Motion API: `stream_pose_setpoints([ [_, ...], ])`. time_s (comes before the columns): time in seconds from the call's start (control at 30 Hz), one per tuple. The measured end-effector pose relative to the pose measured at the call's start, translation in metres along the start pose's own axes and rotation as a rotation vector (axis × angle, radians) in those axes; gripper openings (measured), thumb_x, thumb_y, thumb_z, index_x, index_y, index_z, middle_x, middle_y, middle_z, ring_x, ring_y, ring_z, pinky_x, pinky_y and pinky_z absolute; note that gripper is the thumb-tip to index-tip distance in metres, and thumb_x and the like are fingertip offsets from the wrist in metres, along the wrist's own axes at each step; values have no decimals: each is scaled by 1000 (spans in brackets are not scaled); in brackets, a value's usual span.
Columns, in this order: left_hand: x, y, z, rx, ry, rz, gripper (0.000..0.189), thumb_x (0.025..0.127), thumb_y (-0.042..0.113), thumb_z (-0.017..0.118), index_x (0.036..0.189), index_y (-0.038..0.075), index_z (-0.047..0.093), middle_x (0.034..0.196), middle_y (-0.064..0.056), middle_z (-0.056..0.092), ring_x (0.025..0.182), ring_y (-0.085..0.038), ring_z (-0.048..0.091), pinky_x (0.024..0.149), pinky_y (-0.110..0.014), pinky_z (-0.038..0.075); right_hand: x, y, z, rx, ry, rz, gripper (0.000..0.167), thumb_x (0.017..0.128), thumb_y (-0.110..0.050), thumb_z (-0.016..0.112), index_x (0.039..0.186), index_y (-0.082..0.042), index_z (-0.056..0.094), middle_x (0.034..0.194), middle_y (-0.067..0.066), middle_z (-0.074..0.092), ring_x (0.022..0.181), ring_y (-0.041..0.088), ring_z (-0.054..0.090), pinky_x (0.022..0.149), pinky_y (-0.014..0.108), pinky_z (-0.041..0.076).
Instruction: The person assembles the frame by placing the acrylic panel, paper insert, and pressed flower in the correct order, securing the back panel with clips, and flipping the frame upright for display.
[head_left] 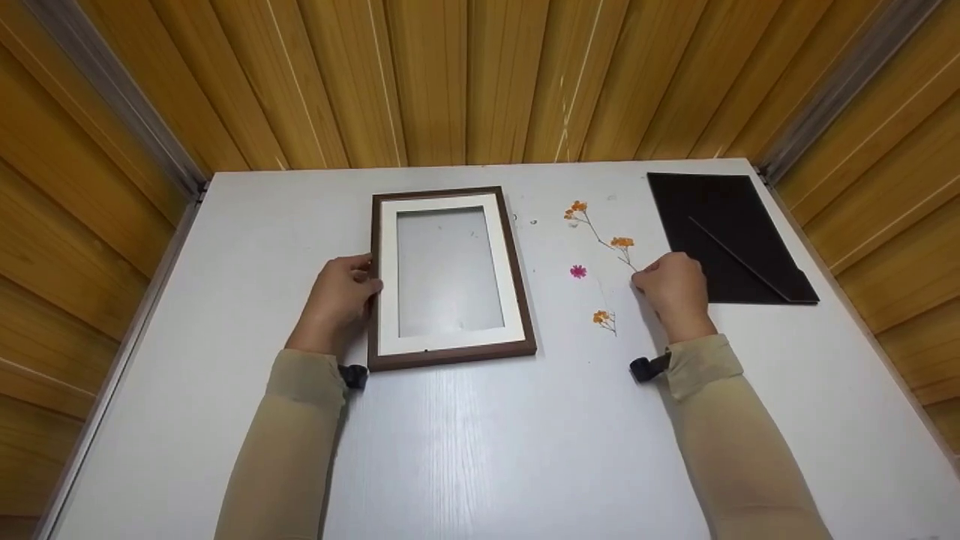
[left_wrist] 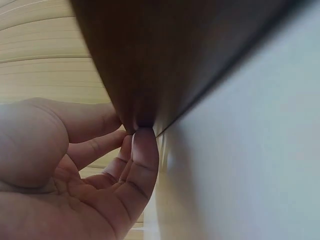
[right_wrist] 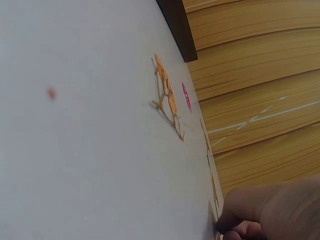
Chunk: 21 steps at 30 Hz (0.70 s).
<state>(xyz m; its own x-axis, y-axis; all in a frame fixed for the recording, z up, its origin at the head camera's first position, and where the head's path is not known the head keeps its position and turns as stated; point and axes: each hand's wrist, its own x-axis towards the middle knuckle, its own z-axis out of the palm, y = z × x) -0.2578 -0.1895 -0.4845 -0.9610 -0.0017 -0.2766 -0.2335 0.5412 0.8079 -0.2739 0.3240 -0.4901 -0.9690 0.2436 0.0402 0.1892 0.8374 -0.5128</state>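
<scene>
My left hand (head_left: 337, 300) holds the left side of a brown picture frame (head_left: 516, 277) with a white mat (head_left: 450, 341). Up close in the left wrist view, thumb and fingers pinch the dark frame edge (left_wrist: 150, 60). On the right, my right hand (head_left: 676, 289) pinches the stem end of a long pressed flower sprig (head_left: 622, 242) with two orange clusters. Its fingertips are partly cut off in the right wrist view. Between frame and hand lie a pink pressed flower (head_left: 577, 271) and a shorter orange sprig (head_left: 601, 318).
At the right back lies a black frame backing board (head_left: 720, 202) with a stand leg across it. Small specks dot the white table (head_left: 450, 450). Wood-patterned walls (head_left: 435, 82) close in the table at the back and sides.
</scene>
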Motion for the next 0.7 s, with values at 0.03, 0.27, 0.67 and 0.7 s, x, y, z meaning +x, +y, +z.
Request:
stream_pose_setpoints([
  [0.03,0,0,0,3,-2,2,62,115,12,63,173,4,44,166,-27,58,152,-41,60,119,-50,59,-1,0,0,-1,3,2,25,88,-12,70,95,6,86,103,30,83,86,40,74,66,36,52],
  [0.27,-2,-4,0,16,12,12,61,115,12,64,172,3,44,164,-26,60,153,-40,61,120,-49,58,-2,-17,2,39,81,-47,23,90,-14,71,94,3,86,102,27,84,90,43,75,77,46,57],
  [0.67,2,-2,3,12,20,24,60,115,13,64,171,4,46,163,-26,62,152,-40,61,120,-50,59,-9,-124,20,78,-66,-211,17,95,-15,74,89,-3,85,92,14,83,76,22,66,67,32,50],
  [0.7,2,-2,3,10,21,23,60,114,13,64,171,4,46,162,-26,62,151,-40,62,119,-49,59,-10,-135,23,70,-77,-231,17,95,-14,74,89,-3,85,93,14,83,76,21,66,67,32,50],
])
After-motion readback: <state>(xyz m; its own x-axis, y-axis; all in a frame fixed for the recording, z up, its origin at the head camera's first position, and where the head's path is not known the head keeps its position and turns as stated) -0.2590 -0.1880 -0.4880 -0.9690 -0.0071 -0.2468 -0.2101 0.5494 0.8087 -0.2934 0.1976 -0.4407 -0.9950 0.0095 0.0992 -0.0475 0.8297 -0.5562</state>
